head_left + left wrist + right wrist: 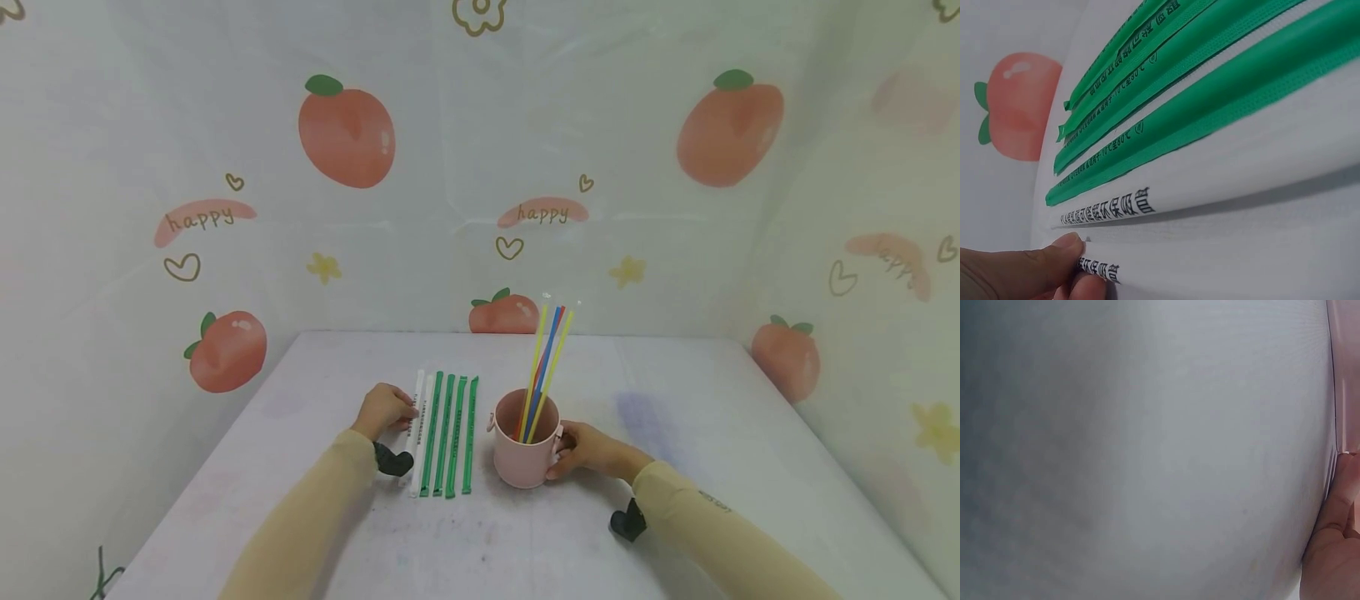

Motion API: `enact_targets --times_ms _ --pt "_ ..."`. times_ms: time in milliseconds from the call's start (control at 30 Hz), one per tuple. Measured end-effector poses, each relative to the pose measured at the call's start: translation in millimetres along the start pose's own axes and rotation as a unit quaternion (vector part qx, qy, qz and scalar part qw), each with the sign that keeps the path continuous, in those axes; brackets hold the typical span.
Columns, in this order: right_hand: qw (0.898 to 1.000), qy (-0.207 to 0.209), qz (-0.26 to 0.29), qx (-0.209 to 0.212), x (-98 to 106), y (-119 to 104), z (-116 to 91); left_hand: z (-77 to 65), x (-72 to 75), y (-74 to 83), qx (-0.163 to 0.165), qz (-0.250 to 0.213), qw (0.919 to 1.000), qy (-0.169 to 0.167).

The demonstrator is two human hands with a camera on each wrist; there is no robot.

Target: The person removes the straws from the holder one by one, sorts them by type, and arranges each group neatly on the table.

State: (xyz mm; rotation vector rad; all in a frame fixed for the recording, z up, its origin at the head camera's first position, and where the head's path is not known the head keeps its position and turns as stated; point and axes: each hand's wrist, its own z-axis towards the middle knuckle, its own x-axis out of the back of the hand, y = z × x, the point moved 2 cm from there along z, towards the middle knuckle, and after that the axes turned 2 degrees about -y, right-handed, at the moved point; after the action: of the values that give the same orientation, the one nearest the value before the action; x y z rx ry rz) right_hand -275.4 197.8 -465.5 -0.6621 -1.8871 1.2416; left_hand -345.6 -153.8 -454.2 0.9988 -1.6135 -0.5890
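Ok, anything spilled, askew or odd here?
Just a purple smudge on the table, right of the cup: it breaks the pale surface, though it may be print. Nothing looks spilled; the cup stands upright, wrapped straws lie side by side.

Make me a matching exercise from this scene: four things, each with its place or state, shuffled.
1. Left hand
2. Right hand
3. Green packets
4. Coloured straws

A. Leaning inside the pink cup
B. Pinching a white packet
C. Lying side by side on the table
D. Holding the pink cup's side

Pairs: 1-B; 2-D; 3-C; 4-A
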Motion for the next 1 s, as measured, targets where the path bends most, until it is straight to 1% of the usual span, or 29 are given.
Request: enact_targets --times_ms 200,433,533,600,1000 --pt "1.0 0.004 -0.011 -0.006 0.1 0.8 0.9 -1.1 0.1 -0.2 -0.009 0.01 0.9999 0.004" --pt "1.0 0.006 -0.012 -0.012 -0.3 0.6 1.3 -0.8 0.3 -2.6 0.008 0.006 0.9999 0.007" --pt "1.0 0.005 -0.01 -0.011 -0.2 0.8 1.2 -0.8 0.6 -3.3 0.009 0.005 0.9999 0.007" --pt "1.0 0.005 -0.009 -0.01 -0.1 1.0 1.1 -0.8 0.9 -3.8 0.004 0.006 1.0 0.005" --pt "1.0 0.001 -0.003 -0.005 0.6 1.5 0.2 2.6 -0.3 -6.2 0.005 -0.022 0.9998 -0.002"
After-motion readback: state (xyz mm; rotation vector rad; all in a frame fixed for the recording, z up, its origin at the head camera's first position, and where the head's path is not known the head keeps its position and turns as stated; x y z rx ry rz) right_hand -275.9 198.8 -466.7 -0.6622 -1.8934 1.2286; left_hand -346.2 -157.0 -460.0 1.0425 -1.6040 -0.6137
